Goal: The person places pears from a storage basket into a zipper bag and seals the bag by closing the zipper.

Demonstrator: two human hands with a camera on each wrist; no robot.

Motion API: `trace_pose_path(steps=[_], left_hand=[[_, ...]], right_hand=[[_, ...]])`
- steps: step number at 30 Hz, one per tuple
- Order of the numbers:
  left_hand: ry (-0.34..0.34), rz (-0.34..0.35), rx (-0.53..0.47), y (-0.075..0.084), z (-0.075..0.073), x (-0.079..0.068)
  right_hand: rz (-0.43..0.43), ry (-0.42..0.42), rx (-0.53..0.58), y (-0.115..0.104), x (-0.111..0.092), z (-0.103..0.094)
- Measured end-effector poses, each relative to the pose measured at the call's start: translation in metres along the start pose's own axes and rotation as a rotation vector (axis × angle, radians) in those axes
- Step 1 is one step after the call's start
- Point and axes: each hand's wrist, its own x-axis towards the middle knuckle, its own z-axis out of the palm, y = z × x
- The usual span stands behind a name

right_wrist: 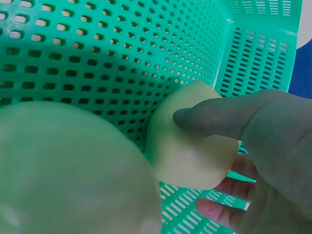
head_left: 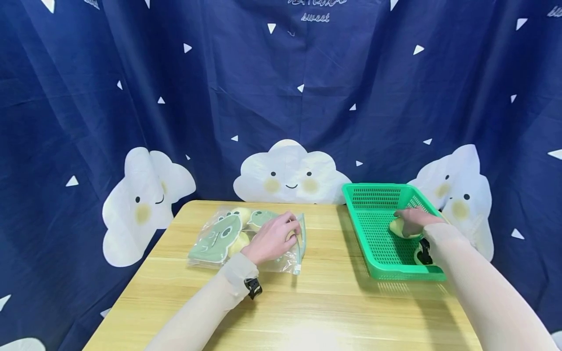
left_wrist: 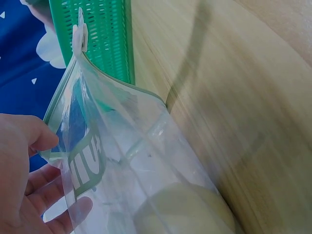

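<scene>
A clear zip bag (head_left: 215, 239) with a green dinosaur print lies on the left side of the table, several pale yellow rounded things inside it. My left hand (head_left: 270, 239) holds the bag near its mouth; in the left wrist view the thumb and fingers pinch the raised edge of the bag. Inside the green basket (head_left: 366, 229) at the right, my right hand (head_left: 414, 218) grips a smooth pale yellow oval thing (right_wrist: 195, 158), thumb on top and fingers underneath. Another pale rounded thing (right_wrist: 73, 170) sits nearer the wrist in the basket. Their exact kind cannot be told.
The wooden table (head_left: 325, 292) carries both the bag and the basket, with a gap between them. A dark blue curtain (head_left: 281, 87) with clouds and triangles hangs right behind the table. The basket's walls rise around my right hand.
</scene>
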Motion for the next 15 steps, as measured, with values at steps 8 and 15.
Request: trace_pose_path(steps=[8,15], left_hand=[[0.011,0.005,-0.001,0.0006,-0.0022,-0.0002],[-0.001,0.001,0.005,0.0008,-0.0018,0.0004]], right_hand=[[-0.02,-0.004,0.076,0.0044,0.0013,0.0063],[-0.009,-0.034,0.076,0.001,0.003,0.0076]])
